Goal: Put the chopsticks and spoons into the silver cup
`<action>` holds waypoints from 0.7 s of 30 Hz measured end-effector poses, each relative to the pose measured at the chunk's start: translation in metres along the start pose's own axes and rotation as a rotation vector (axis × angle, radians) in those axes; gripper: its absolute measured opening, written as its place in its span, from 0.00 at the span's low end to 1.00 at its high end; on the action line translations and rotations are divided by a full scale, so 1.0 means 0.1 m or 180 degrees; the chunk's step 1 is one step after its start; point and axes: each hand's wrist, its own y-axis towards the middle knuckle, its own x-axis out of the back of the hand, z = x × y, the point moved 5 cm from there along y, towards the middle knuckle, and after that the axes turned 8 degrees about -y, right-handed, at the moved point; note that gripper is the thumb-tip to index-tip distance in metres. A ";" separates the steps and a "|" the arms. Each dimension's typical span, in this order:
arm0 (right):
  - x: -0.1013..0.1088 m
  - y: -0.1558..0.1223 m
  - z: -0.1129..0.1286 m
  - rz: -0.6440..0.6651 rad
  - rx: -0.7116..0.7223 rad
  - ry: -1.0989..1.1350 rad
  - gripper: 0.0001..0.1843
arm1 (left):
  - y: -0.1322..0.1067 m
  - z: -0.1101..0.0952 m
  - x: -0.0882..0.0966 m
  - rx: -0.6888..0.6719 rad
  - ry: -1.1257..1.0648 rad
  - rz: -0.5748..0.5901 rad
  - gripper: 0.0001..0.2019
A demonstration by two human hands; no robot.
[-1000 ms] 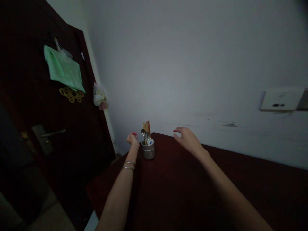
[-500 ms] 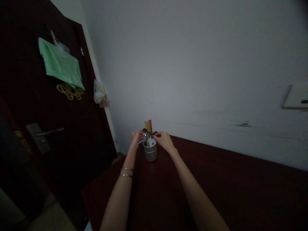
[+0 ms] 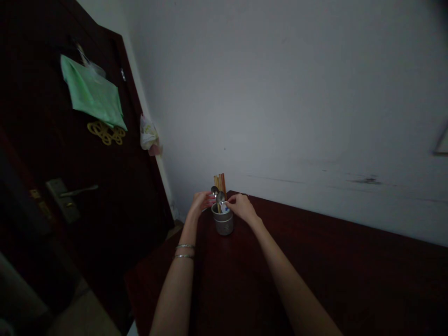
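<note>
A grey metal utensil holder [image 3: 224, 226] stands upright on the dark red table. Several wooden chopsticks [image 3: 220, 181] rise from its back. Two metal spoons [image 3: 220, 197] lean in it with their bowls up. My right hand [image 3: 242, 206] pinches the edge of a white spoon with a blue pattern [image 3: 226, 208] at the holder's right rim; the lower part of this spoon is hidden inside. On the left, my left hand [image 3: 201, 202] reaches past the rim with its fingers stretched out and apart, close to the metal spoons. Whether its fingertips touch them I cannot tell.
The dark red table [image 3: 315, 252] runs along the white wall [image 3: 280, 102]. To the left is a dark door [image 3: 31, 140] with a metal handle [image 3: 82, 190] and a hanging green cloth [image 3: 94, 95]. Beside its frame hangs a plastic bag [image 3: 149, 134].
My right hand has moved onto the white spoon's edge and now pinches it. My left hand stays beside the metal spoons. The view has turned slightly left.
</note>
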 end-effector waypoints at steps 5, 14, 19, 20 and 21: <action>-0.01 0.00 -0.01 -0.0115 0.0079 -0.0172 0.13 | -0.04 -0.01 -0.02 0.0018 0.0182 0.0114 0.07; -0.02 -0.03 0.03 -0.0254 0.0101 -0.0160 0.14 | -0.08 0.01 -0.03 0.0103 0.0249 0.0044 0.05; 0.04 -0.04 0.07 -0.0464 0.0097 0.0081 0.15 | -0.11 -0.01 -0.04 0.0084 0.0161 0.0053 0.04; 0.07 -0.05 0.08 -0.0515 0.0096 0.0154 0.15 | -0.12 -0.01 -0.04 0.0075 0.0154 0.0059 0.04; 0.10 -0.05 0.10 -0.0588 0.0108 0.0234 0.16 | -0.12 -0.02 -0.04 0.0065 0.0148 0.0068 0.04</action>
